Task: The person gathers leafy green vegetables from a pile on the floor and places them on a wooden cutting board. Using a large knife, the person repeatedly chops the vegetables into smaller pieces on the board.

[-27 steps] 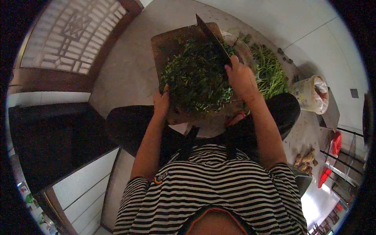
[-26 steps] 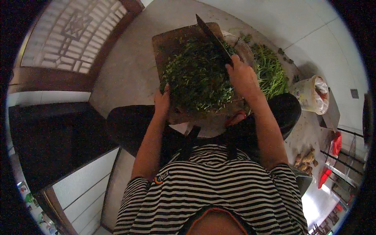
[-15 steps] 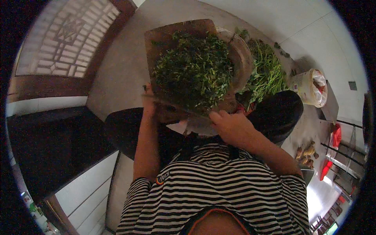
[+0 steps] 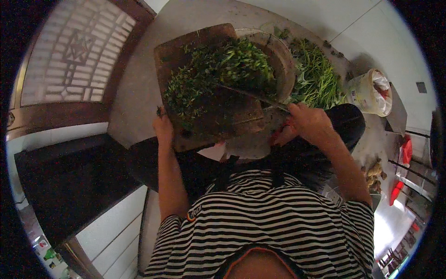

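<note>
My left hand (image 4: 162,127) grips the left edge of a worn wooden chopping board (image 4: 234,114), which is tilted and overlaps a round basin (image 4: 289,69) on its right. Chopped greens (image 4: 188,95) cover the board's upper and left parts, and a heap of them lies at the basin's side. In my right hand (image 4: 310,122) is the handle of a knife (image 4: 258,96). Its long blade reaches left across the board, its tip among the greens. The lower right part of the board is mostly bare wood. What lies beneath the board is hidden.
Uncut leafy greens with long stems (image 4: 318,76) lie right of the basin. Farther right stands a pale bucket (image 4: 371,93) lined with a white bag. Ginger-like roots (image 4: 375,176) are on the floor, near a metal rack. A black bench (image 4: 69,181) is at left.
My right hand has moved right from the board's near edge, and the knife now shows across the board. Greens have shifted toward the basin, baring wood. The board has moved slightly left.
</note>
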Demonstrator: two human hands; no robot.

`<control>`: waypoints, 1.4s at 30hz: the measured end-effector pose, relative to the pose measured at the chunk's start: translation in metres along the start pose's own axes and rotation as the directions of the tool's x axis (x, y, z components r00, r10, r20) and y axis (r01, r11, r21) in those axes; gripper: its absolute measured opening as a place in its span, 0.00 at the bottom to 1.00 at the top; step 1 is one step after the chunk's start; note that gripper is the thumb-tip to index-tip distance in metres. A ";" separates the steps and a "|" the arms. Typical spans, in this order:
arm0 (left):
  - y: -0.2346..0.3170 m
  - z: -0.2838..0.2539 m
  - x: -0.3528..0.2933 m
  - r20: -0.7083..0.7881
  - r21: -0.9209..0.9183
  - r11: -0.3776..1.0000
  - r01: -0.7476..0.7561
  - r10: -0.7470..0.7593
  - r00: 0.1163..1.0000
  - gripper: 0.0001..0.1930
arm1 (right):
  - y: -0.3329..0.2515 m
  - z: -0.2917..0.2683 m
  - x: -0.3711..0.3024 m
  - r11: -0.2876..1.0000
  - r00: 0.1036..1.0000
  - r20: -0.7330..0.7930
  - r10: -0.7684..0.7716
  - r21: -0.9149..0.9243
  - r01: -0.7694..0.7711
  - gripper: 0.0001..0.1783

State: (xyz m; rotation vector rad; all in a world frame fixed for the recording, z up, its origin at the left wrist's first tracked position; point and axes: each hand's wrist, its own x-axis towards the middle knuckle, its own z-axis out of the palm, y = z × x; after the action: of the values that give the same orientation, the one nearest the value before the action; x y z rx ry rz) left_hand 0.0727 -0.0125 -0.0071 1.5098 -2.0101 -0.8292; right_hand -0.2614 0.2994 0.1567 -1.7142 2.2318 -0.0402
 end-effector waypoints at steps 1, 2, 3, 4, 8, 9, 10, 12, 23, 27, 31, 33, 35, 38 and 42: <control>0.013 -0.004 0.000 0.040 0.002 0.997 0.079 -0.079 0.996 0.35 | 0.007 0.000 -0.003 1.000 1.000 -0.009 0.021 -0.001 -0.021 0.16; 0.025 -0.008 -0.001 0.080 0.013 0.987 0.157 -0.158 0.984 0.35 | 0.013 0.000 -0.006 0.999 0.999 -0.018 0.042 0.001 -0.042 0.16; 0.033 -0.012 -0.004 0.073 0.024 0.984 0.174 -0.175 0.982 0.34 | 0.017 -0.001 -0.012 0.999 0.999 -0.034 0.033 0.026 -0.032 0.17; 0.042 -0.012 -0.007 0.073 0.030 0.981 0.192 -0.193 0.978 0.34 | 0.018 -0.003 -0.018 0.999 0.998 -0.046 0.030 0.045 -0.028 0.18; 0.072 -0.014 -0.016 0.088 -0.150 0.927 0.345 -0.335 0.938 0.30 | -0.013 0.000 -0.021 0.916 0.976 -0.216 -0.015 0.388 0.100 0.21; 0.071 -0.012 -0.016 0.127 -0.268 0.870 0.413 -0.393 0.911 0.30 | -0.033 0.005 -0.012 0.865 0.978 -0.206 0.007 0.492 0.098 0.22; 0.068 -0.014 -0.018 0.166 -0.374 0.795 0.477 -0.449 0.878 0.29 | -0.057 0.000 0.001 0.820 0.985 -0.173 -0.024 0.561 0.119 0.21; 0.060 -0.016 -0.017 0.127 -0.420 0.789 0.448 -0.438 0.890 0.27 | -0.104 -0.006 0.032 0.700 0.985 -0.119 -0.123 0.694 0.171 0.21; 0.017 -0.016 -0.004 0.169 -0.415 0.829 0.375 -0.335 0.927 0.26 | -0.158 0.035 0.113 0.514 0.993 -0.065 0.096 0.858 0.006 0.19; 0.021 -0.011 -0.007 0.198 -0.434 0.798 0.418 -0.369 0.908 0.29 | -0.122 0.026 0.096 0.577 0.953 -0.011 0.303 0.798 -0.174 0.19; 0.018 -0.013 -0.001 0.224 -0.484 0.691 0.538 -0.496 0.839 0.31 | -0.089 0.033 0.080 0.618 0.922 -0.184 0.340 0.783 -0.072 0.19; -0.003 -0.011 0.003 0.237 -0.503 0.703 0.503 -0.448 0.862 0.32 | -0.084 0.030 0.074 0.625 0.914 -0.197 0.355 0.777 -0.075 0.21; -0.016 -0.011 0.005 0.258 -0.535 0.718 0.446 -0.365 0.895 0.33 | -0.085 0.030 0.069 0.645 0.917 -0.212 0.337 0.762 -0.060 0.22; -0.004 -0.013 -0.002 0.261 -0.593 0.691 0.413 -0.321 0.911 0.33 | -0.108 0.026 0.059 0.652 0.967 -0.188 0.172 0.757 0.031 0.22; 0.046 -0.025 -0.013 0.246 -0.674 0.587 0.448 -0.393 0.886 0.32 | -0.135 0.029 0.049 0.523 0.979 -0.037 -0.201 0.841 0.139 0.22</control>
State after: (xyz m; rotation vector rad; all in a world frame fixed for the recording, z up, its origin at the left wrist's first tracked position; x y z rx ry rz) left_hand 0.0630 0.0046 0.0432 1.4632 -1.0843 -1.6525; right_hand -0.1378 0.2210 0.1475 -1.2910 1.5104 -0.9459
